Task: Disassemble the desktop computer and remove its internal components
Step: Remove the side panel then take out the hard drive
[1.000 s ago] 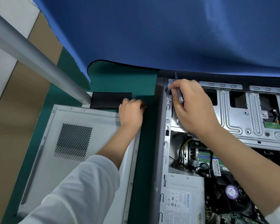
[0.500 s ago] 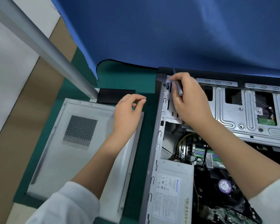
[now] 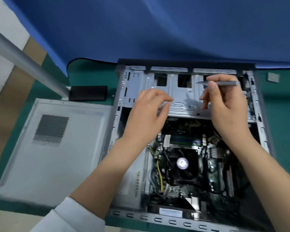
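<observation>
The open desktop case lies flat on a green mat, its motherboard, CPU fan and silver drive cage exposed. My right hand hovers over the right part of the drive cage and grips a thin grey screwdriver, held level with its tip pointing left. My left hand hangs over the cage's left part, fingers loosely curled and holding nothing I can see. Motion blur softens both hands.
The removed side panel with its mesh vent lies left of the case. A black box sits behind it beside a slanted metal post. A small square part rests on the mat at far right. Blue cloth hangs behind.
My left hand has left the side panel and moved right, over the drive cage. My right hand with the screwdriver has shifted from the case's far left corner to its right side. The view swung right.
</observation>
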Available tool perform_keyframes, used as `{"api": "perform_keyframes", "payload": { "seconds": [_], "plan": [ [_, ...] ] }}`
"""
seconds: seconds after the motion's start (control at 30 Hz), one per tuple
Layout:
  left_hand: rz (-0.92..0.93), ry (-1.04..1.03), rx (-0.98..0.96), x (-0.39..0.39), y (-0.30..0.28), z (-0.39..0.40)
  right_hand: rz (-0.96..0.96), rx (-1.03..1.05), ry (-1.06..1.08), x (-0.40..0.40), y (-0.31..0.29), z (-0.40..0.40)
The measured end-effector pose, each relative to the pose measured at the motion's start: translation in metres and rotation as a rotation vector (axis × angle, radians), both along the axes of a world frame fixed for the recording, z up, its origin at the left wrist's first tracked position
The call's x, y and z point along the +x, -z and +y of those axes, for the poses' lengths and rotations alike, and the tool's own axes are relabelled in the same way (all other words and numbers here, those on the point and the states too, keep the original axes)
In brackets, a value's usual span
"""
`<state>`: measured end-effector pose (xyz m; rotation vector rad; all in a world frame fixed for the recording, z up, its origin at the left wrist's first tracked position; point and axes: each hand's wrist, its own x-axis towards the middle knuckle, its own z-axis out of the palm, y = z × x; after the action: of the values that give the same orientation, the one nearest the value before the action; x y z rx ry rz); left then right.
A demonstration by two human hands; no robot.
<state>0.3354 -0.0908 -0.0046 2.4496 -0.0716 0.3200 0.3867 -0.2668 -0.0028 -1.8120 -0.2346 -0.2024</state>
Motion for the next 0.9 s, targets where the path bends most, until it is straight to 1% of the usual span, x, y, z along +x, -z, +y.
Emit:
{"api": "perform_keyframes", "payload": {
  "seconds": [0.07,0.13,0.23,0.3,0.47,0.67,0.8,0.9],
  "plan": [
    [0.023,0.051,0.021,0.001,0.007,-0.02,-0.014,0.03,0.051,-0.004,0.003,-0.021],
    [0.036,0.068,0.041,0.002,0.012,-0.036,-0.009,0.01,0.072,-0.009,0.007,-0.034],
    [0.064,0.063,0.088,0.002,0.017,-0.055,0.022,-0.042,0.044,-0.014,0.014,-0.042],
    [0.063,0.051,0.101,0.004,0.018,-0.062,0.007,-0.085,0.028,-0.014,0.017,-0.045],
    [0.032,0.054,0.098,0.015,0.016,-0.077,-0.006,-0.142,-0.005,-0.008,0.021,-0.045],
    [-0.063,-0.018,0.134,0.015,0.023,-0.084,-0.005,-0.189,-0.006,-0.007,0.025,-0.047],
    [-0.06,-0.04,0.128,0.019,0.025,-0.083,-0.014,-0.267,-0.03,-0.006,0.028,-0.045],
    [-0.046,-0.048,0.115,0.02,0.025,-0.081,-0.025,-0.279,-0.046,-0.006,0.028,-0.045]
  ]
}}
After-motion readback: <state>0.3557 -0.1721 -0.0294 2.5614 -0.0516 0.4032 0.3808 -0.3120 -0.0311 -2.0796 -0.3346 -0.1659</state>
